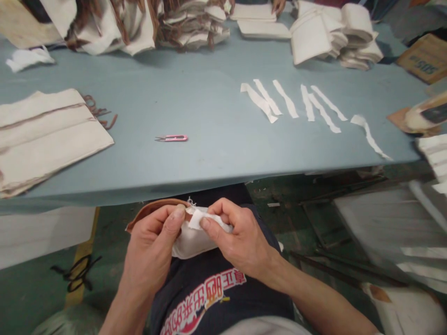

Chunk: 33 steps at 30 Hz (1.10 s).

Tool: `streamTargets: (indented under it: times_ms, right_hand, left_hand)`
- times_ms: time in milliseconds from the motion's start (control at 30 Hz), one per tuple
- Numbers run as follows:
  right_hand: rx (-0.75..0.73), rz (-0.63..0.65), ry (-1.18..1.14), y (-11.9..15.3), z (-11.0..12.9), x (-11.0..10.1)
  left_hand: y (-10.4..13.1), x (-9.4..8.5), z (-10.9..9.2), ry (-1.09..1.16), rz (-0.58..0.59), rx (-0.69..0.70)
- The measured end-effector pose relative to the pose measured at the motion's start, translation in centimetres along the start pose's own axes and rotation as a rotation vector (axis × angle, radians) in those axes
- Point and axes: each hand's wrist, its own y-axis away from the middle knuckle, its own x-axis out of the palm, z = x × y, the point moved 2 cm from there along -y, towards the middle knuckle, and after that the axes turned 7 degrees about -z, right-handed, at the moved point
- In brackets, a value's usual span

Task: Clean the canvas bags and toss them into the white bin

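Observation:
Over my lap, below the table's front edge, my left hand (152, 242) pinches the edge of a cream fabric piece (193, 244) with a brown trim band (153, 204). Its thumb and forefinger meet at a seam with loose white threads (191, 202). Close beside it, my right hand (242, 235) holds a short white fabric strip (198, 217) between thumb and fingers, against the same piece. Part of the piece is hidden behind both hands. Pink-handled thread snips (175, 138) lie on the table, apart from either hand.
Several white strips (285, 98) lie on the blue-green table (209, 163). Cream panels (49, 135) are stacked at left. Folded fabric piles (314, 37) line the back, where another person's hand (278, 6) shows. A cardboard box (424, 58) stands at right.

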Motion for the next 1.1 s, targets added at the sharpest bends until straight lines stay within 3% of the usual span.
streamTargets:
  times_ms: [500,833,1100]
  right_hand:
    - [-0.036,-0.090,0.076,-0.3,0.4,1.1]
    - [-0.064,-0.124,0.165,-0.7,-0.2,1.9]
    - [-0.087,-0.130,0.214,-0.8,-0.3,2.5]
  left_hand:
    - [0.4,-0.1,0.4,-0.004,-0.035,-0.024]
    - [0.5,-0.3,0.6,0.006,-0.097,0.052]
    - [0.5,-0.5,0.8,0.073,-0.023,-0.008]
